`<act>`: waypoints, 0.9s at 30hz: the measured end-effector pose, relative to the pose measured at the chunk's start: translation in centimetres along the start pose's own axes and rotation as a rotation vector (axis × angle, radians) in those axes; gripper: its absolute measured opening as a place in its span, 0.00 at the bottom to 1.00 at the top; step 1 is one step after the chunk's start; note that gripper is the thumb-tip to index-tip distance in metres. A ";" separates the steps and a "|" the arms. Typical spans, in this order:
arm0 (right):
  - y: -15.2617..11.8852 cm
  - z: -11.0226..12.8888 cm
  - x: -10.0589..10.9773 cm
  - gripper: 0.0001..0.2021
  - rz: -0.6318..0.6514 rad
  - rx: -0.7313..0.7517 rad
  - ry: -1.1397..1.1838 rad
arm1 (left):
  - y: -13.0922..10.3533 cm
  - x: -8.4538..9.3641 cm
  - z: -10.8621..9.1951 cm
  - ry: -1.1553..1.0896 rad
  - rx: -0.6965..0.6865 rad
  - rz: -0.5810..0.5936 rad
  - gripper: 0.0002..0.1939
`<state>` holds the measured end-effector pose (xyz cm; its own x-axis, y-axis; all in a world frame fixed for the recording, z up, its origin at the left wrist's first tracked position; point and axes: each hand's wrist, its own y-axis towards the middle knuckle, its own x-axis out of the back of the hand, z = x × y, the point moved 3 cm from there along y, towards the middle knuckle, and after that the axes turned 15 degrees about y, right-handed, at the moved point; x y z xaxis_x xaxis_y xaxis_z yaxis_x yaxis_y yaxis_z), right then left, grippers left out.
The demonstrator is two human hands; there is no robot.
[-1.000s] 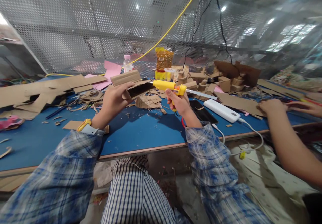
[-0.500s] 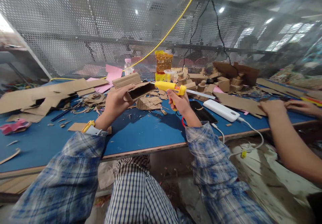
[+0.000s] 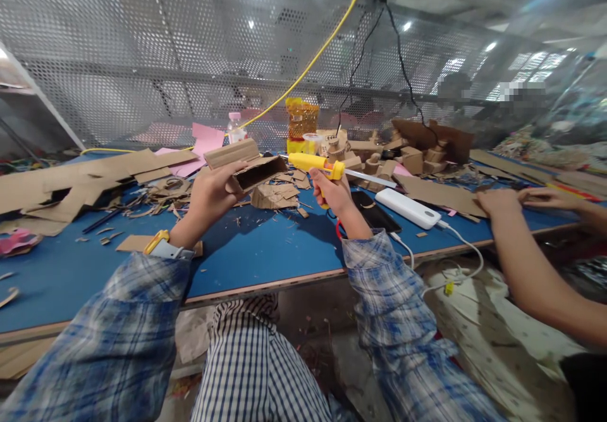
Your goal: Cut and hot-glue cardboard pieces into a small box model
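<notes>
My left hand (image 3: 212, 193) grips a small open-ended cardboard box (image 3: 260, 174), raised above the table with its hollow side toward me. A folded strip of cardboard (image 3: 232, 153) sits along its far upper side. In my right hand (image 3: 332, 189) is a yellow hot glue gun (image 3: 310, 163), its handle wrapped by my fingers. A clear glue stick (image 3: 370, 178) juts out of its back end. The gun's nozzle points left at the right edge of the box; whether it touches the cardboard I cannot tell. Both hands hover over the blue table (image 3: 265, 245).
A white power bank (image 3: 406, 207) with a cable and a black phone (image 3: 374, 212) lie right of my right hand. Cardboard sheets (image 3: 95, 172) and scraps cover the left. A co-worker's hands (image 3: 502, 202) rest at right. A yellow cable (image 3: 313, 61) hangs across the back.
The whole view has shifted slightly, so everything sits a little further left. My hands keep the same hold on the box and the glue gun.
</notes>
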<state>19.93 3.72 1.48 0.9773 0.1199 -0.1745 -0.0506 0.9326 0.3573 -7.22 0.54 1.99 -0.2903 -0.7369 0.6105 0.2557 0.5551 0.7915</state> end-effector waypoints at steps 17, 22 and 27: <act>0.3 0.3 0.5 0.26 -0.029 -0.015 -0.072 | 0.1 0.3 0.0 0.004 0.026 -0.027 0.23; 1.3 -1.3 1.0 0.27 0.023 -0.158 -0.133 | 0.4 1.0 0.4 -0.027 0.130 -0.078 0.26; 1.7 -3.6 0.7 0.27 0.179 -0.292 -0.093 | 0.7 1.1 1.5 -0.006 0.259 -0.045 0.27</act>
<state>19.77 6.60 -1.39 0.9616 0.2711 -0.0435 -0.2662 0.9593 0.0944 -8.75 0.72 3.26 -0.3019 -0.7613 0.5738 -0.0017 0.6023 0.7983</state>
